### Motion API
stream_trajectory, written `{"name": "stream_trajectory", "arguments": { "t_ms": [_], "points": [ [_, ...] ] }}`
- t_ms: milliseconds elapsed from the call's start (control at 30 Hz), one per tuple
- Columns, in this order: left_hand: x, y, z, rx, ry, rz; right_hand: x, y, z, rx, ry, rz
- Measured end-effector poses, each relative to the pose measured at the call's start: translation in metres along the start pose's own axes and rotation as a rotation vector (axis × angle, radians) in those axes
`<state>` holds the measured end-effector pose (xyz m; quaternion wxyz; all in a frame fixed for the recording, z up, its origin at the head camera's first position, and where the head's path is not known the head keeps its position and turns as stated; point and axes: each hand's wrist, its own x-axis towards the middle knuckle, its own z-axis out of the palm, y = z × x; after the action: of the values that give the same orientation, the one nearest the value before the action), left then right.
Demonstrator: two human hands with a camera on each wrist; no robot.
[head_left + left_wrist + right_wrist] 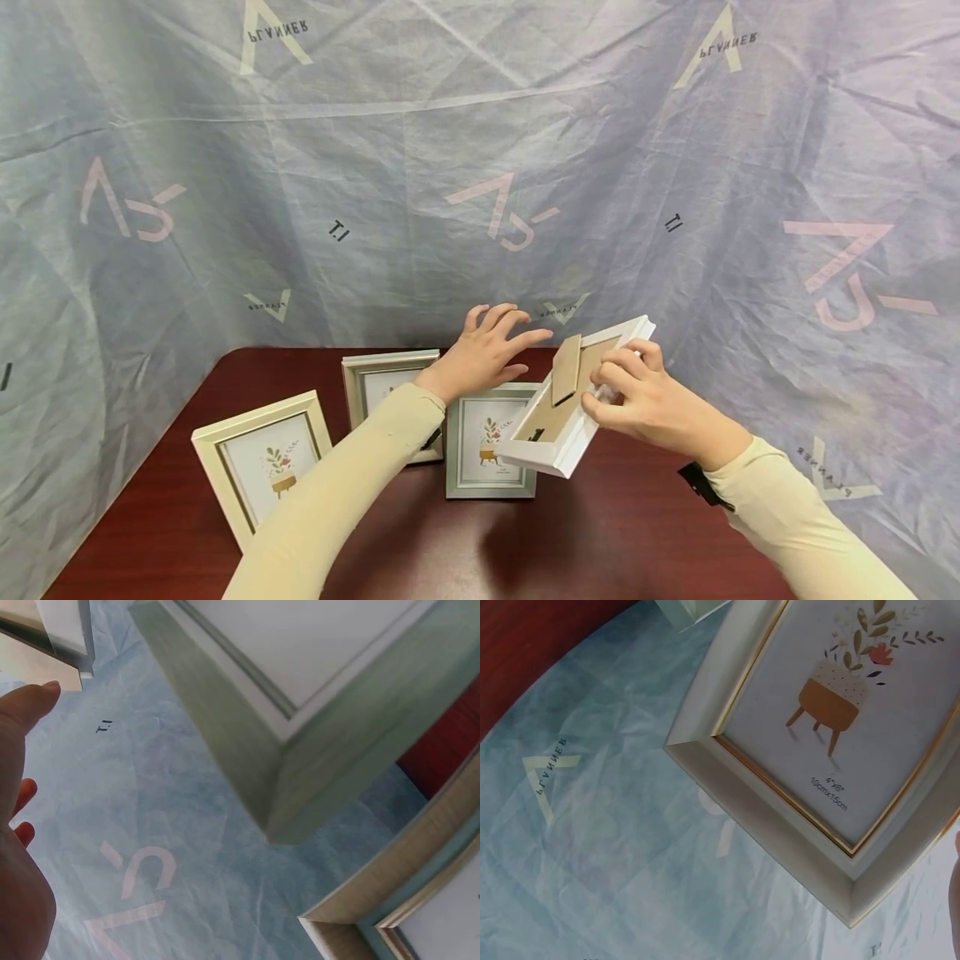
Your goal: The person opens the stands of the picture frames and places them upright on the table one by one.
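A white picture frame (536, 454) is held up off the table, tilted, in my right hand (656, 400), whose fingers and thumb grip its right side. Its brown backing with a stand flap (566, 371) faces me. The right wrist view shows the front of this white frame (739, 793), with gold inner trim and a plant print. My left hand (483, 354) hovers left of it with fingers spread, holding nothing. Below that hand, a grey-green frame (491, 492) stands upright, partly covered by the white one.
A silvery-beige frame (354, 387) stands behind my left forearm, partly hidden. Further left, a cream frame (213, 442) leans upright at an angle. All stand on a dark red table (637, 533), with a grey printed cloth (420, 183) hanging behind.
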<state>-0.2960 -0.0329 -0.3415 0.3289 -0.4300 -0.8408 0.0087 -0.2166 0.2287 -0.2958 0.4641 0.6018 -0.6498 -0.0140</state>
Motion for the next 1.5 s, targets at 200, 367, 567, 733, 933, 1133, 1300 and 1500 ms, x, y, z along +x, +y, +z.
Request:
{"name": "stream_trajectory", "arguments": {
  "t_ms": [200,367,567,733,933,1133,1300,1500],
  "points": [
    [0.002,-0.001,-0.003,0.054,0.042,0.028,0.004,-0.003,0.0,0.005,0.047,-0.016],
    [0.003,-0.001,-0.005,0.086,0.036,0.043,0.006,-0.006,0.002,0.02,0.083,-0.028],
    [0.003,-0.002,-0.009,0.059,0.003,0.046,0.009,-0.009,0.006,0.03,0.11,-0.039],
    [0.003,-0.002,-0.012,0.052,-0.018,0.07,0.012,-0.01,0.01,0.042,0.124,-0.046],
    [0.002,-0.003,-0.011,0.088,-0.03,0.092,0.013,-0.011,0.013,0.046,0.123,-0.047],
    [0.001,-0.003,-0.008,0.087,-0.031,0.101,0.013,-0.011,0.014,0.047,0.12,-0.048],
    [0.0,-0.003,-0.007,0.073,-0.025,0.094,0.013,-0.01,0.014,0.047,0.121,-0.044],
    [-0.003,-0.004,-0.006,0.081,-0.007,0.095,0.013,-0.01,0.014,0.054,0.12,-0.044]
  ]
}}
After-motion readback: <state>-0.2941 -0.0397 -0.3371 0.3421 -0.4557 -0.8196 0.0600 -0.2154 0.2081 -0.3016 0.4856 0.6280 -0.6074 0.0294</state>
